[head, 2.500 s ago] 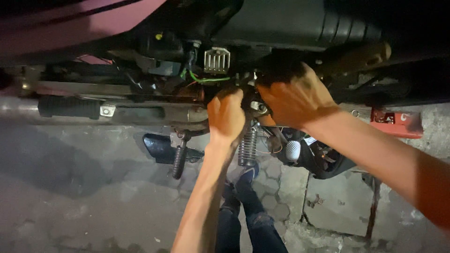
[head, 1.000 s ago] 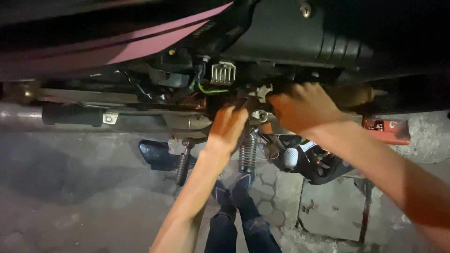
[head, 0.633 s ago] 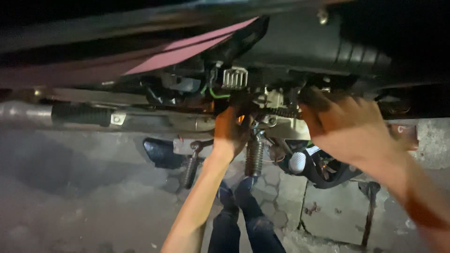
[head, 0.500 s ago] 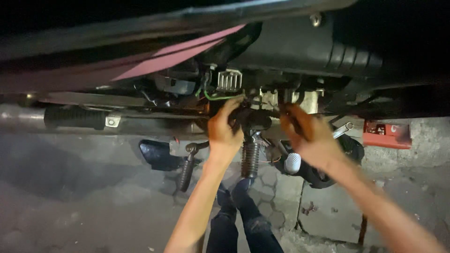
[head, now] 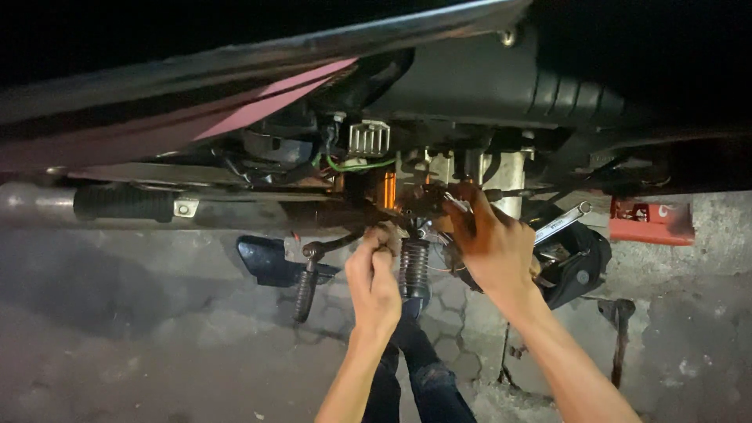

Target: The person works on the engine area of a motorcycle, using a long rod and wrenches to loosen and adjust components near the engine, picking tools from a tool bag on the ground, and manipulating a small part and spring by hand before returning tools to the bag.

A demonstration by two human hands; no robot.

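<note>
L hand (head: 374, 276) fisted round ribbed rubber footpeg (head: 414, 266); R hand (head: 492, 244) pinching small metal part, motorbike underside.

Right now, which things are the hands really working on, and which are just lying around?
In use: left hand and right hand at the motorcycle's coil spring.

Lying about: wrench, dark helmet, red box, footpeg.

The only package I see is a red rectangular box (head: 650, 221) with pale markings, lying on the ground at my far right, beneath the dark bodywork and just beyond the black bag. No signs or screens.
</note>
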